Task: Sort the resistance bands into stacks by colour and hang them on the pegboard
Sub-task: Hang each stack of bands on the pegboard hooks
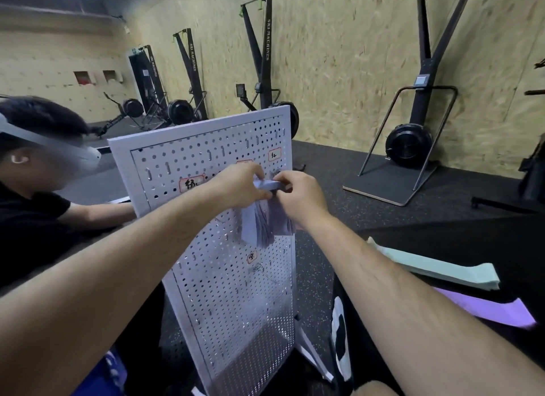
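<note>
The left hand [239,186] and right hand [298,195] are both pinching the top fold of the grey-blue bands [259,224] against the pegboard [230,301], upper right. The stack's long axis is hanging straight down below the clamped fingers [287,179], which are hiding any peg behind.

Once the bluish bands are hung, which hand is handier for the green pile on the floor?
Probably the right hand. The green bands lie on the floor to the person's right, beside that forearm; the left hand would have to cross over. Both hold the bluish bands at the pegboard.
</note>
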{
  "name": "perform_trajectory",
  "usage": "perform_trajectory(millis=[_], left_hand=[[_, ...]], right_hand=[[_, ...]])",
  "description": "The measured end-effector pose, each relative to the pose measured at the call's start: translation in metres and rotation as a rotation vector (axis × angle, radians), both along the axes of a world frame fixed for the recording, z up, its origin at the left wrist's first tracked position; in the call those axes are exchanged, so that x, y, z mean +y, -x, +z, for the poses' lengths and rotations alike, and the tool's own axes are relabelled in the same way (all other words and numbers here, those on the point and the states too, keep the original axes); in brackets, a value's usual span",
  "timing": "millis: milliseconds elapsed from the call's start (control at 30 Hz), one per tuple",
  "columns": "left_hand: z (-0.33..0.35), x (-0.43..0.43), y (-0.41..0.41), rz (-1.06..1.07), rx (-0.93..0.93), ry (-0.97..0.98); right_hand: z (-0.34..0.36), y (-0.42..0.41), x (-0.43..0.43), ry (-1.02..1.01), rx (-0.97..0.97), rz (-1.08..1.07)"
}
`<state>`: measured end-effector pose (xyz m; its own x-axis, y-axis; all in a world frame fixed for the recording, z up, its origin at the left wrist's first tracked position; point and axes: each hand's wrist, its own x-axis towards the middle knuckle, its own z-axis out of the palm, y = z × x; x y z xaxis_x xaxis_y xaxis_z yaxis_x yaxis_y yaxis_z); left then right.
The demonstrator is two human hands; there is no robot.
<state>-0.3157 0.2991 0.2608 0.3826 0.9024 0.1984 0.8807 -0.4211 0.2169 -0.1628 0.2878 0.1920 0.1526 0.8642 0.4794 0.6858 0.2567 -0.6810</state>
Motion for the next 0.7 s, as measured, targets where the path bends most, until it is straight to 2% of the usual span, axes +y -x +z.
perform_trajectory(millis=[200, 333, 500, 600, 700], left_hand=[[-0.012, -0.002, 0.006, 0.017, 0.051, 0.017], [-0.018, -0.011, 0.002, 0.014, 0.069, -0.024], [-0.022, -0.018, -0.001, 0.045, 0.21, -0.101], [-0.023, -0.031, -0.008, 0.094, 0.376, -0.214], [-0.029, -0.055, -0.031, 0.015, 0.446, -0.374]], right_hand=[[-0.012, 0.007, 0.003, 0.05, -0.026, 0.044], [-0.018, 0.006, -0.004, 0.063, -0.136, 0.058], [-0.015, -0.002, -0.021, 0.067, -0.257, 0.112], [-0.018, -0.015, -0.038, 0.071, -0.373, 0.076], [-0.026, -0.038, -0.061, 0.064, -0.477, 0.006]])
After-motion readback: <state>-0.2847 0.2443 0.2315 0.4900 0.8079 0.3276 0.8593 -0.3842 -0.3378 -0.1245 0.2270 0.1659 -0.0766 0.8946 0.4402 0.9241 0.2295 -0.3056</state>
